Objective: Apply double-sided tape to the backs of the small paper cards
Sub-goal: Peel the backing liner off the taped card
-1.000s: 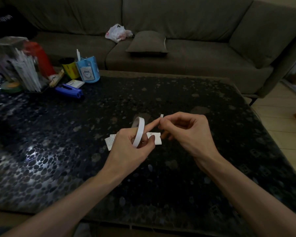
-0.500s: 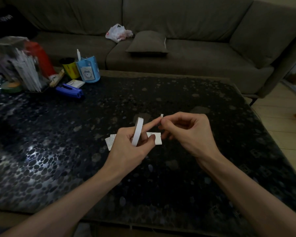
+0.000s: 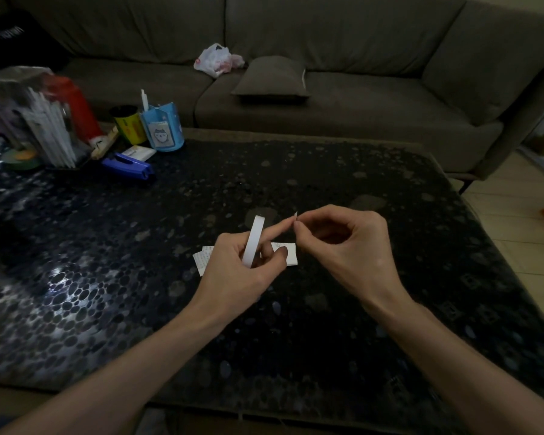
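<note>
Centre of frame, above dark pebble-patterned table point(image 3: 107, 277):
- Left hand point(image 3: 233, 268): fingers curled round white tape roll point(image 3: 254, 241), held on edge; forefinger stretched out to the right.
- Tape piece point(image 3: 295, 216): small white tab standing at the tip of that forefinger.
- Right hand point(image 3: 339, 243): fingers curled, thumb and forefinger tips pinching the tab.
- Cards point(image 3: 289, 253): white slips flat on the table, under and behind the left hand, touched by neither hand.

Upper left: blue stapler point(image 3: 129, 166), blue cup point(image 3: 162, 128).
Top: sofa point(image 3: 358, 42) with cushion point(image 3: 270, 76).
</note>
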A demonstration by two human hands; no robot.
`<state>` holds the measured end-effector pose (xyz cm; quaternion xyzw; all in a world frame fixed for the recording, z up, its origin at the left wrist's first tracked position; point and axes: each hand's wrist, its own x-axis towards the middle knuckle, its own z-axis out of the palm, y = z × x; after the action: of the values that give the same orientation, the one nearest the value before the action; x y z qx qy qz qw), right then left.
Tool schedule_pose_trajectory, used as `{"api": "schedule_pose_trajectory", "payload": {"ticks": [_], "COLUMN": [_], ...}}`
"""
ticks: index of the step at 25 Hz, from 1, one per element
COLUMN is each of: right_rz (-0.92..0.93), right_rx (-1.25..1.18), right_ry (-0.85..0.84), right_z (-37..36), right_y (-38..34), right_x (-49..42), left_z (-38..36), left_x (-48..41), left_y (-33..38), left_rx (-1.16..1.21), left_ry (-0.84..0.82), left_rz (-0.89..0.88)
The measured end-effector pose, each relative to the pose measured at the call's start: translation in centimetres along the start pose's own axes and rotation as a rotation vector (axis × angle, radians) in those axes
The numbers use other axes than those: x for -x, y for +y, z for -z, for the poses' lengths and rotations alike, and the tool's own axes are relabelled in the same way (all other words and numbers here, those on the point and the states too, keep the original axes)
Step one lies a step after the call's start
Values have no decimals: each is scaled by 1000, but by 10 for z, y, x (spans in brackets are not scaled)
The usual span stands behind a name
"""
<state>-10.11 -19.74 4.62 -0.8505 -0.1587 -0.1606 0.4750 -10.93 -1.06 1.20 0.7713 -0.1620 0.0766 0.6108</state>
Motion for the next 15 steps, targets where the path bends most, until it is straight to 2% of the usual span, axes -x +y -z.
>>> {"api": "schedule_pose_trajectory", "payload": {"ticks": [10, 15], "right_rz": [10, -60], "right_rx": [46, -42], "right_ry": [13, 13], "right_z": [-4, -4], "right_y": [0, 0], "right_x": [1, 0], "left_z": [-2, 0], "left_x": [2, -1], "left_y": [2, 0], "left_rx": [19, 73], "left_ry": [-8, 1], "left_rz": [20, 57]}}
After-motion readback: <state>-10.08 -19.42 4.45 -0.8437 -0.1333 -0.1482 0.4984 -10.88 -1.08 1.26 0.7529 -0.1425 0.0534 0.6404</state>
